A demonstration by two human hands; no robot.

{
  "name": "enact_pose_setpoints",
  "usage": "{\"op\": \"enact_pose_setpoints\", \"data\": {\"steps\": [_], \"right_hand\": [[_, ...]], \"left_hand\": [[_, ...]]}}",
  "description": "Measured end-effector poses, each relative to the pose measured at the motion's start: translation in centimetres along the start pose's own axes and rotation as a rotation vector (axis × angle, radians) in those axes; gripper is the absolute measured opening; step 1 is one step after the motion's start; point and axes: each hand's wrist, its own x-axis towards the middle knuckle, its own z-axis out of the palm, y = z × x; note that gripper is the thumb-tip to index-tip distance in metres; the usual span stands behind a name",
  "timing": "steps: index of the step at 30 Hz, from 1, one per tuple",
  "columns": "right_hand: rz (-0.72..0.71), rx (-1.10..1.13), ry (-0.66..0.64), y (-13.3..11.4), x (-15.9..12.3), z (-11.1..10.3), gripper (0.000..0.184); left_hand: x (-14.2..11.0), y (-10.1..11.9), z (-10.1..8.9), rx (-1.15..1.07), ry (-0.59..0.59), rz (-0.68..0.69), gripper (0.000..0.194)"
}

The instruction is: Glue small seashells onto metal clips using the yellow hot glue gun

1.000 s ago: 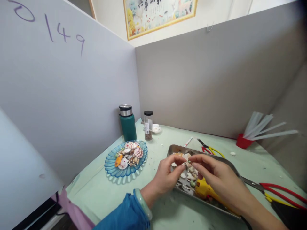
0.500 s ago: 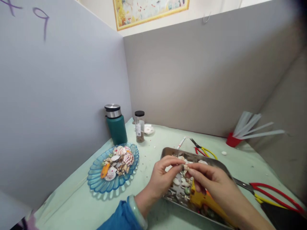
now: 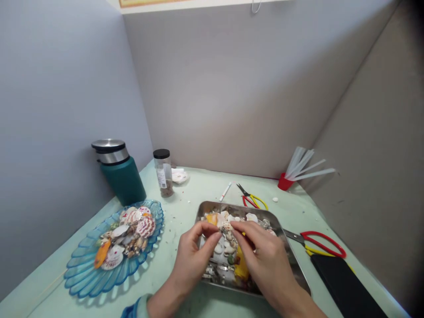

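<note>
**Two hands are hovering close together over a tray of shells**

Grey panels are enclosing a pale green table, with only a strip of yellow border showing above. The metal tray is lying under the hands, which are covering much of its near half. Left of it, a blue scalloped plate is holding more shells.

The right hand is slanting in from the lower right, knuckles up, its thumb and index finger bending toward each other and its remaining fingers mostly disappearing behind them. The left hand is angling in from the lower left below a blue sleeve, its thumb and index tips nearly meeting. I cannot tell whether either is pinching a small piece; the pale shells between the fingertips are blending into the heap in the tray.

A teal bottle is standing behind the plate. A flat black object, running out of frame, is partly covering the scissors beside the tray. A yellow tool is lying in the tray, half hidden by the right hand. Farther back, a jar, a red cup of translucent sticks, pliers and a slim marker are resting.
</note>
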Motion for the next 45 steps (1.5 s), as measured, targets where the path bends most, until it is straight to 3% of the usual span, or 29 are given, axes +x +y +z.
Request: {"op": "enact_pose_setpoints", "data": {"steps": [6, 12, 15, 19, 26, 32, 39, 45], "right_hand": [[0.012, 0.069, -0.006, -0.2, -0.2, 0.6, 0.017], [0.184, 0.201, -0.073, -0.5, 0.0, 0.6, 0.012], [0.24, 0.253, -0.071, -0.6, 0.0, 0.7, 0.01], [0.169, 0.245, -0.061, -0.5, 0.0, 0.6, 0.007], [0.004, 0.255, -0.077, 0.0, 0.0, 0.6, 0.015], [-0.088, 0.219, -0.106, 0.1, -0.1, 0.6, 0.019], [-0.1, 0.224, -0.148, 0.2, -0.2, 0.7, 0.02], [0.03, 0.283, -0.219, 0.2, 0.3, 0.1, 0.013]], "left_hand": [[0.0, -0.6, -0.2, -0.004, 0.016, -0.051, 0.017], [-0.1, -0.7, -0.1, -0.045, 0.042, -0.077, 0.017], [-0.2, -0.6, -0.2, -0.04, 0.051, -0.024, 0.014], [-0.2, -0.4, -0.4, -0.048, 0.057, 0.075, 0.008], [-0.2, -0.1, -0.6, -0.098, -0.016, 0.024, 0.013], [-0.3, 0.1, -0.4, -0.019, -0.02, 0.08, 0.013], [-0.4, -0.1, -0.5, -0.017, -0.044, 0.133, 0.006], [0.0, 0.3, -0.6, -0.092, -0.101, 0.161, 0.007]]}}
